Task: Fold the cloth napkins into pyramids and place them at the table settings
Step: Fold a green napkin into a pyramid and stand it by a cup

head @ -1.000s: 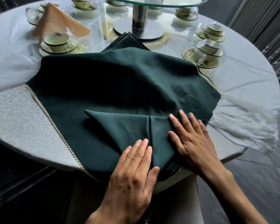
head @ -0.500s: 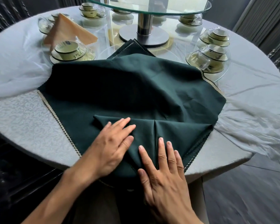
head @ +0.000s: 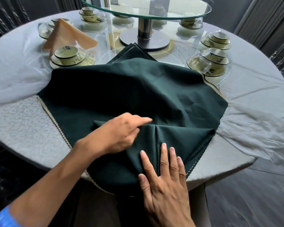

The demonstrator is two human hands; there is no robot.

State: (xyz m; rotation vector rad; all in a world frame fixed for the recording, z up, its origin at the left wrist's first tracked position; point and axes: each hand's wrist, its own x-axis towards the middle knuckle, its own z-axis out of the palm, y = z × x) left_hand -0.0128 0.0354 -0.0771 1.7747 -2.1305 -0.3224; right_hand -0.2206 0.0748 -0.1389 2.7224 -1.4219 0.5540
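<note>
A dark green cloth napkin (head: 184,140), folded into a triangle with a centre seam, lies near the front edge of the round table (head: 23,122), on top of a larger spread of the same green cloth (head: 138,89). My left hand (head: 120,133) rests on the left half of the folded napkin, fingers curled at its top edge and index finger stretched toward the seam. My right hand (head: 166,176) lies flat, fingers spread, pressing the napkin's lower point at the table edge. An orange napkin (head: 69,36) stands folded at a far-left setting.
A glass turntable (head: 144,7) on a metal post (head: 144,30) stands at the table's centre. Wrapped cup-and-saucer sets sit at left (head: 69,56) and right (head: 211,61). More green napkins (head: 131,51) are stacked beyond the cloth. Loose clear plastic (head: 252,133) drapes the right edge.
My left hand slid up and right across the folded napkin to its top edge near the seam. My right hand stayed pressing the lower point.
</note>
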